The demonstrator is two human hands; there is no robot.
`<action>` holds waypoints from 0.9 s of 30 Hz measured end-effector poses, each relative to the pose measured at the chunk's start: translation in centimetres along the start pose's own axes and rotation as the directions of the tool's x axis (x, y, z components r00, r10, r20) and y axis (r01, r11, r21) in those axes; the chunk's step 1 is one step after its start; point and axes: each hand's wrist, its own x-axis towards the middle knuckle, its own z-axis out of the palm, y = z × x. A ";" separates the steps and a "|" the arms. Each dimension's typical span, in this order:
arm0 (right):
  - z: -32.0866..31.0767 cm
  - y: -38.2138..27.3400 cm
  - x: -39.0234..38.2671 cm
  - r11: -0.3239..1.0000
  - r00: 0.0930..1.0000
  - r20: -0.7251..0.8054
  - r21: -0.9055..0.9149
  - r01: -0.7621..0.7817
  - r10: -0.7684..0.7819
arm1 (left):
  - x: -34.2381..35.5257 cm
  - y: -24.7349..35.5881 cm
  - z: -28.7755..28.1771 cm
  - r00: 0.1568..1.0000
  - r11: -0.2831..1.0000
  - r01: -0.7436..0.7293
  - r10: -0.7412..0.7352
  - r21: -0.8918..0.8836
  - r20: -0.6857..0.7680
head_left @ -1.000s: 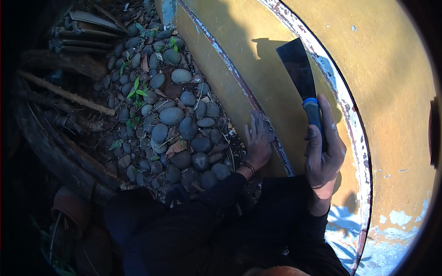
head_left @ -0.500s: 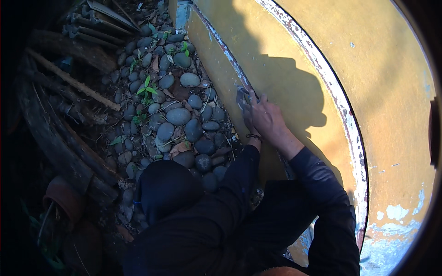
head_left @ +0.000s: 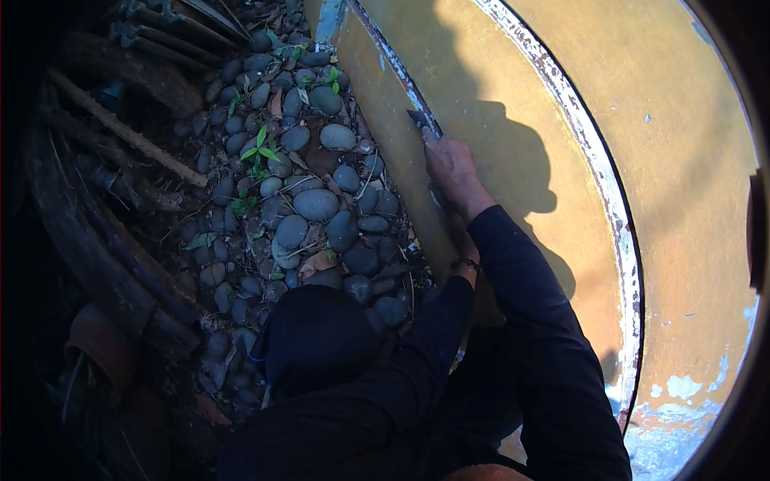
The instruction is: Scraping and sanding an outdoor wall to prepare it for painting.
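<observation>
My right hand (head_left: 451,167) is closed on a scraper whose dark, pointed blade (head_left: 417,118) rests at the narrow ledge (head_left: 395,60) of the yellow wall. Paint on this ledge is flaking, white and dark red. Lower down, in shade, my left hand (head_left: 462,239) is partly covered by the right forearm, and a dark bracelet circles its wrist. A greyish flat thing (head_left: 438,198) juts from its fingers along the wall face; its kind is unclear.
Grey rounded stones (head_left: 316,204) with small green plants (head_left: 259,152) border the wall's foot. Logs (head_left: 88,216), a stick (head_left: 128,128), stacked ridged pieces (head_left: 172,36) and a clay pot (head_left: 103,341) lie left. A second peeling curved edge (head_left: 589,120) runs right.
My right hand has slid up along the ledge with the scraper, away from my left hand. The left hand has dropped back towards me and slightly right. The view has shifted a little.
</observation>
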 end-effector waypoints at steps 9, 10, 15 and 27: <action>0.9 -0.9 1.0 0.994 0.996 -0.009 0.069 -0.087 0.088 | -1.1 -2.0 -0.8 0.992 0.992 0.123 -0.123 0.023 -0.015; 1.0 -0.9 1.1 0.976 0.990 -0.062 0.188 -0.114 0.128 | -1.1 -2.1 -0.9 0.992 0.992 0.125 -0.124 0.026 -0.018; 1.3 -0.5 0.4 0.942 0.984 -0.030 0.295 -0.158 0.174 | -0.9 -2.6 -1.3 0.990 0.990 0.143 -0.143 0.013 -0.015; 0.9 0.0 -1.3 0.883 0.963 0.050 0.389 -0.263 0.264 | 0.2 -0.5 -0.1 0.997 0.996 0.077 -0.076 -0.042 0.019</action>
